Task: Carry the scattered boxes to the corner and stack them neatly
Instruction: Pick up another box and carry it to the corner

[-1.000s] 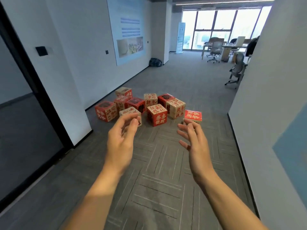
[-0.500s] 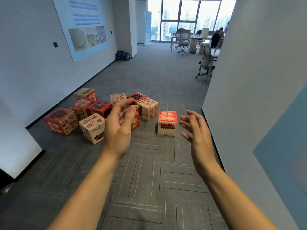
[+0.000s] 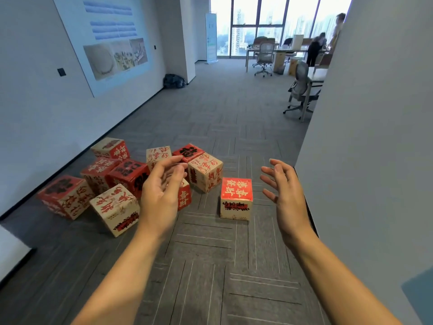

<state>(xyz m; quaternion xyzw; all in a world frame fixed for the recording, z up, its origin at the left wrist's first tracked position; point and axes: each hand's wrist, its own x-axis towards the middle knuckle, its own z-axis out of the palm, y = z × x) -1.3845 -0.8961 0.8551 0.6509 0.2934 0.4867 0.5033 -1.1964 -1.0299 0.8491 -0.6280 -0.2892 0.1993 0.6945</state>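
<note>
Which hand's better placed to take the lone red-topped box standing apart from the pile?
Probably the right hand: open and empty, it hovers just right of the red-topped box. The left hand, also open, hangs in front of the pile, farther off.

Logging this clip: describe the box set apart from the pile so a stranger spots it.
Follow the right-hand wall down to the carpet. Beside it one box stands alone, upright, between the left hand and right hand. Unlike the huddled pile to its left, it touches nothing and shows a red top over a cream front.
</note>
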